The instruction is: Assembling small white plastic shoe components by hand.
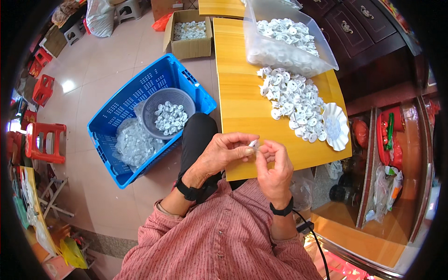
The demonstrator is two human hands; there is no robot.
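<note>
Just over the near edge of the yellow wooden table (238, 112), my left hand (217, 151) pinches a small white plastic part (253, 143) between thumb and fingertips. My right hand (274, 172) meets it from the right, fingers curled and thumb close to the part; whatever its fingertips hold is too small to make out. Beyond my hands, a loose heap of similar white plastic parts (294, 100) covers the table. At the heap's right edge sits a white fluted dish (344, 128) with tiny clear pieces inside.
A translucent bin (284, 59) of white parts stands on the table's far end. Left of my knee, a blue basket (106, 158) holds a grey bowl (147, 112) of parts and plastic bags (135, 144). Behind is a cardboard box (189, 49); red stools (45, 142) stand left, open shelves (368, 163) right.
</note>
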